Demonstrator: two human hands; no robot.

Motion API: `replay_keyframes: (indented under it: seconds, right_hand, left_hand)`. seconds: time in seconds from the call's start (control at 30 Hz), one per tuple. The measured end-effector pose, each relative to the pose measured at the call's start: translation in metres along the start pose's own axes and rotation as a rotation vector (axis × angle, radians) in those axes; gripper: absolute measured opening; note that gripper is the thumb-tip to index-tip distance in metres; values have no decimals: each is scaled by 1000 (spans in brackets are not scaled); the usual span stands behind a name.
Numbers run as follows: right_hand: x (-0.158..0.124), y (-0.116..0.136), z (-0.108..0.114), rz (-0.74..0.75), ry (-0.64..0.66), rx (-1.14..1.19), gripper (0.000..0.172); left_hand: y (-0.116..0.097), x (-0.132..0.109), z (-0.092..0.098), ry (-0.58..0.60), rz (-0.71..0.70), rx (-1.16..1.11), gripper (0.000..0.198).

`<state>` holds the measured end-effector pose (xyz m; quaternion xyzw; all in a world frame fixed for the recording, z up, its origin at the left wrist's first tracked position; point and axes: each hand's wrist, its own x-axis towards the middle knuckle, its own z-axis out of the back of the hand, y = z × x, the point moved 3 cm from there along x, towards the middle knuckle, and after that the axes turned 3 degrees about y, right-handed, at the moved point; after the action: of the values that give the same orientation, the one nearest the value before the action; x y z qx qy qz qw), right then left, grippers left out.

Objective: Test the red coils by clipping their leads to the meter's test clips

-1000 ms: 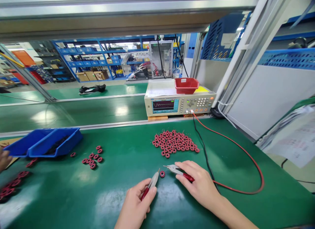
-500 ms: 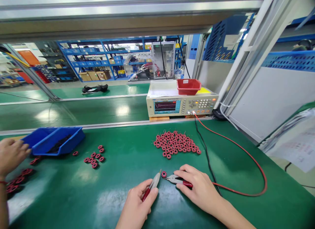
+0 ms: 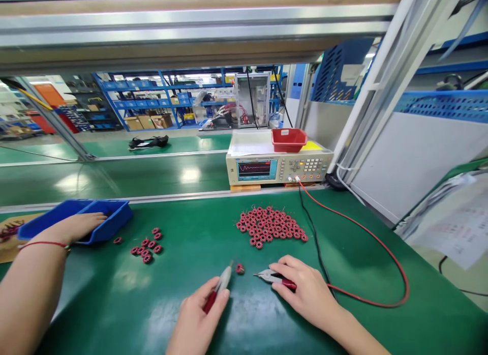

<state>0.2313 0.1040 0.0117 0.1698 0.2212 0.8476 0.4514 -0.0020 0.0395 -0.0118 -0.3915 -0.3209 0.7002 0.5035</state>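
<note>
My left hand [image 3: 196, 319] grips a red-handled test probe [image 3: 218, 289], its tip pointing up towards a single red ring coil [image 3: 240, 268] on the green mat. My right hand [image 3: 305, 289] pinches a second red-handled probe [image 3: 272, 277], whose metal tip lies a little right of that coil. Neither tip touches the coil. A heap of several red ring coils [image 3: 270, 225] lies just beyond my hands.
A tester with a lit screen [image 3: 278, 167] stands behind, a red tray [image 3: 288, 139] on top; red and black leads [image 3: 381, 253] run from it. A co-worker's arm [image 3: 34, 278] reaches into a blue bin [image 3: 110, 220] at left, beside a small coil cluster [image 3: 147, 245].
Both probe tips have drawn back from the single coil, which shifted slightly left. The co-worker's arm has reached across the mat into the blue bin, sweeping up coils from the left edge.
</note>
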Motion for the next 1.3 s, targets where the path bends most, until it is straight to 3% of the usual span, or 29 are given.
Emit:
replay_keyframes:
  seconds: [0.17, 0.27, 0.33, 0.43, 0.57, 0.77, 1.1, 1.3]
  right_hand:
    - [3, -6, 2, -103, -59, -148, 23]
    - [4, -7, 1, -130, -103, -229, 22]
    - [4, -9, 1, -147, -127, -283, 21]
    - [6, -11, 4, -182, -161, -377, 21]
    - [15, -14, 8, -195, -149, -482, 19]
    - [33, -12, 8, -127, -110, -503, 19]
    - [31, -6, -4, 113, -63, -322, 23]
    - [31, -2, -4, 167, -23, -276, 24]
  left_hand:
    - [19, -1, 71, -325, 98, 371, 62]
    - [15, -4, 84, -454, 79, 546, 54]
    - [6, -6, 71, -426, -23, 554, 51]
    - [-8, -9, 41, -288, -153, 503, 46]
    - [-18, -15, 15, -174, -221, 479, 38]
    - [-18, -19, 8, -107, -217, 486, 38]
    - [-34, -19, -4, -44, -217, 505, 31]
    - [-32, -20, -11, -70, -315, 478, 34]
